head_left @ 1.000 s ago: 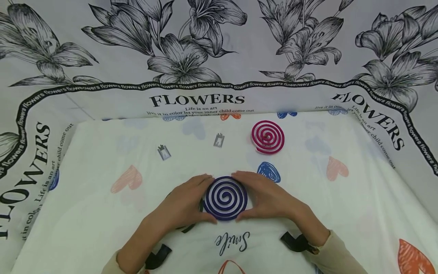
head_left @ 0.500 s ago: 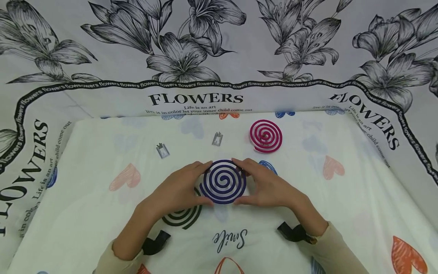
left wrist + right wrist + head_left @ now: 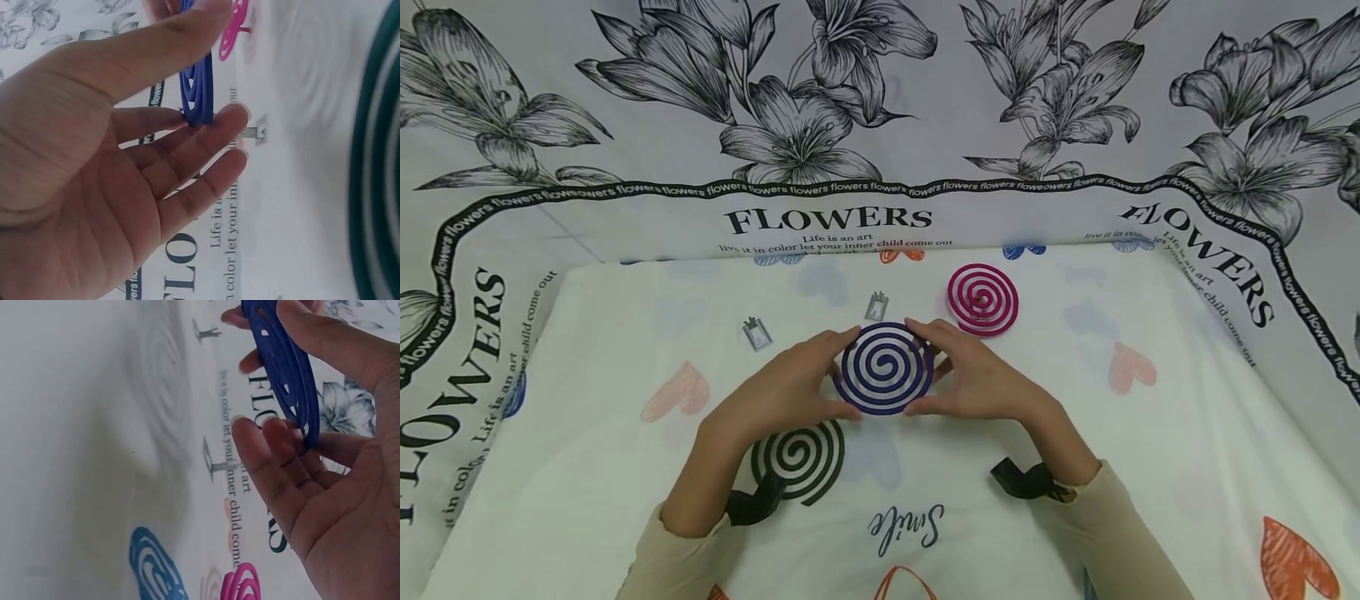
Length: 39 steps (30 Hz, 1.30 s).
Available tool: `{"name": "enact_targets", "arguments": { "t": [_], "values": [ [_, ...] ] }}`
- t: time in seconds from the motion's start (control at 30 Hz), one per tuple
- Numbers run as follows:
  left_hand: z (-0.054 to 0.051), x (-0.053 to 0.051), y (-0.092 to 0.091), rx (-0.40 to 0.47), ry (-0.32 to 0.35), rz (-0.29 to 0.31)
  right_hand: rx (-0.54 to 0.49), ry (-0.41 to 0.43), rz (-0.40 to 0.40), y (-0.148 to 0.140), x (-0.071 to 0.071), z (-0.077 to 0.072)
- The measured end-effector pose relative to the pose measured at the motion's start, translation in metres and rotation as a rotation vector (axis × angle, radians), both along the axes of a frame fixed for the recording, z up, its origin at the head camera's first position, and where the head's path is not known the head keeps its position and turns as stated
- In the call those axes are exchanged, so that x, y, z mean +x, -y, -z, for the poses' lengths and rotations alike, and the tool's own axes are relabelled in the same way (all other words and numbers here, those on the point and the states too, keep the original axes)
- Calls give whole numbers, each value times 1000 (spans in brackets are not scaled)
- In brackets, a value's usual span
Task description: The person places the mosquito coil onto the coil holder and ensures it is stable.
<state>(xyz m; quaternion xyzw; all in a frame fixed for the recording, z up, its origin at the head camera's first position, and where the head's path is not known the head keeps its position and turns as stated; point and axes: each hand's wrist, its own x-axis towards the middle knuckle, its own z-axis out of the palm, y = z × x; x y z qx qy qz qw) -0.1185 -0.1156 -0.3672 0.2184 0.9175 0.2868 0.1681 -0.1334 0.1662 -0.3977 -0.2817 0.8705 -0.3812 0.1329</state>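
Note:
A dark blue spiral coil [image 3: 886, 363] is held up off the cloth between both hands. My left hand [image 3: 775, 387] grips its left edge, thumb at the near side and fingers at the far side. On the opposite edge, my right hand [image 3: 988, 379] pinches it the same way. Both wrist views show the blue coil [image 3: 205, 94] [image 3: 308, 403] edge-on between thumb and fingers, with the other fingers loosely bent. A dark green coil [image 3: 797, 452] lies on the cloth below my left hand, partly covered by a black wrist strap.
Beyond the hands, a pink coil [image 3: 982, 300] lies at the right. Two small metal stands [image 3: 757, 333] [image 3: 877, 306] lie left of it. The right wrist view shows a blue looped shape [image 3: 153, 565] on the cloth; whether it is printed, I cannot tell. A flower-printed sheet [image 3: 655, 229] borders the far side.
Both hands have moved away from the body with the blue coil, from near the printed word to just below the metal stands. The green coil has come into view from under my left hand.

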Motion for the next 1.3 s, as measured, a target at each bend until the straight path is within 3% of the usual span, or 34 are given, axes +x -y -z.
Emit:
{"name": "enact_targets", "arguments": {
  "t": [0.33,0.6,0.77,0.93,1.03,1.17,1.3],
  "values": [
    [-13,-21,2,97,31,-11,33,-9,29,2,-19,-10],
    [-16,-33,-3,53,44,-16,64,28,73,5,-30,-18],
    [-13,-41,-2,79,58,-24,42,36,100,6,-38,-16],
    [-5,-52,8,134,90,-105,16,57,114,14,-48,-7],
    [0,-59,10,213,99,-144,14,65,145,16,-54,-3],
    [6,-66,7,274,115,-181,17,73,172,16,-61,-4],
    [9,-70,0,318,116,-257,18,95,177,15,-68,-10]
  ]
}}
